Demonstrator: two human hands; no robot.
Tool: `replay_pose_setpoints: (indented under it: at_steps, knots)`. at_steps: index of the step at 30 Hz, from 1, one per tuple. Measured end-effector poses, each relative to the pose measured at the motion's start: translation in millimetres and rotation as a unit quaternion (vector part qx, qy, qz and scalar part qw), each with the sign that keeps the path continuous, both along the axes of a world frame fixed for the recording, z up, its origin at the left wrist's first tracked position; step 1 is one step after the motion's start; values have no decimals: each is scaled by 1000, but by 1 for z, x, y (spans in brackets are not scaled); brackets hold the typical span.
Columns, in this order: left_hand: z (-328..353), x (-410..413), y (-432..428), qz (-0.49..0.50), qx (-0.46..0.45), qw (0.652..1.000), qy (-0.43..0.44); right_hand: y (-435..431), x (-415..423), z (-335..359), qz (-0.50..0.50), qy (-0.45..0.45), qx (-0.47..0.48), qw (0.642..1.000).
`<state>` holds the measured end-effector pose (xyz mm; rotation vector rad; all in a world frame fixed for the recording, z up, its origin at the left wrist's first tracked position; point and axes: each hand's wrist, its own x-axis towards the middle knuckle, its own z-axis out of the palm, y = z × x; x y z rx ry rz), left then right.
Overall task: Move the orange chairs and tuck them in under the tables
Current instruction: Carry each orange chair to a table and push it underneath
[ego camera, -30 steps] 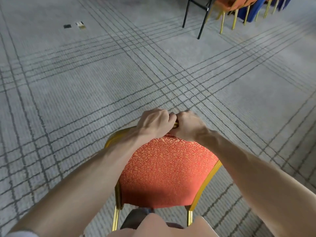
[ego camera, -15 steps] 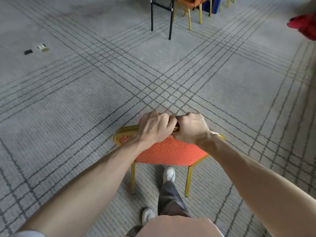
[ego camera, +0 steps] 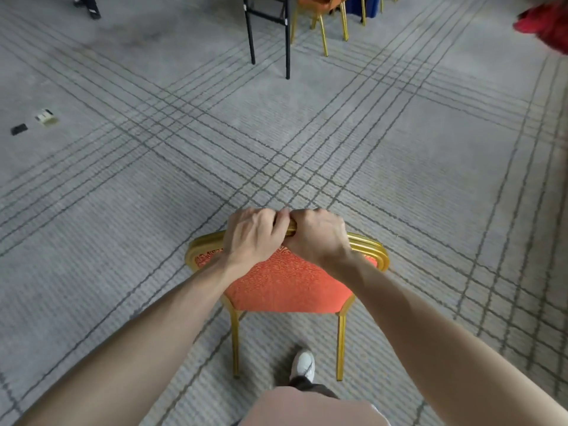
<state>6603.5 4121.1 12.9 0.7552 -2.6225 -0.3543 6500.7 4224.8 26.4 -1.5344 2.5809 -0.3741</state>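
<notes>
One orange chair (ego camera: 285, 287) appearing low centre, just beyond white shoe (ego camera: 303, 364): patterned orange upholstery, ribbed gold frame, two gold legs showing. Left hand (ego camera: 252, 238) and right hand (ego camera: 319, 235) gripping top rail, fingers curling over it, knuckles touching at rail middle. Wide grey striped carpet (ego camera: 399, 149) lying open ahead. Black table legs (ego camera: 287, 41) and more orange chairs (ego camera: 310, 0) standing well apart at far edge.

Orange chair (ego camera: 285, 284): patterned fabric, gold metal frame, low-centre of view over grey carpet, back toward the viewer, 2 gold legs showing. Top rail gripped by left hand (ego camera: 255, 238) & right hand (ego camera: 319, 238). 2nd chair (ego camera: 319, 7), orange w/ gold legs, at top edge just beside black-legged table (ego camera: 287, 41), well apart from the 1st.
</notes>
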Motion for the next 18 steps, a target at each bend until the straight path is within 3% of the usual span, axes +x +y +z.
replay_pose_setpoints:
  at_steps: [11,18]
  knots:
    - [16,-142,-139,34,43,998,-32,-137,-139,12,13,-13,-18,1000]
    - [13,-250,-228,41,43,997,-47,-233,-245,7,5,-2,31,999]
